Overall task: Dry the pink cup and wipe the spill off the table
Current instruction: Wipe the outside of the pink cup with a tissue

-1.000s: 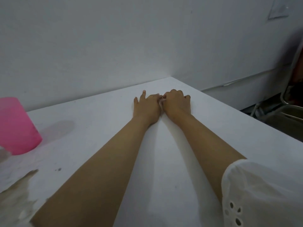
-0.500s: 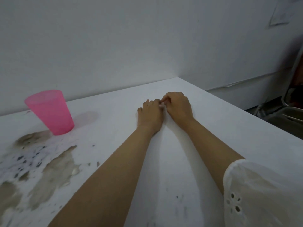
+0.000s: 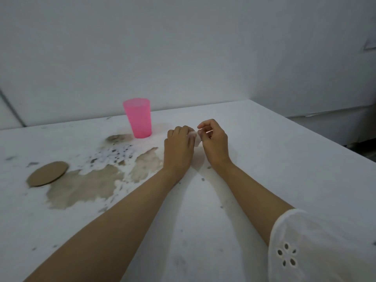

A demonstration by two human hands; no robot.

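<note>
A translucent pink cup [image 3: 139,120] stands upright near the back of the white table [image 3: 264,180]. A brownish spill [image 3: 85,186] spreads in patches and droplets from the cup's base toward the front left. Just right of the cup, my left hand [image 3: 178,148] and my right hand [image 3: 214,143] are close together above the table. Both pinch a small white tissue [image 3: 194,137] between them; most of it is hidden by my fingers.
A round brown cardboard coaster [image 3: 47,173] lies flat at the left, touching the spill's edge. The wall rises right behind the table. The table's right edge runs diagonally, with a lower ledge and floor beyond it.
My view has swung left, bringing the cup, spill and coaster into sight. Both hands have lifted off the table and drawn the white tissue up between them.
</note>
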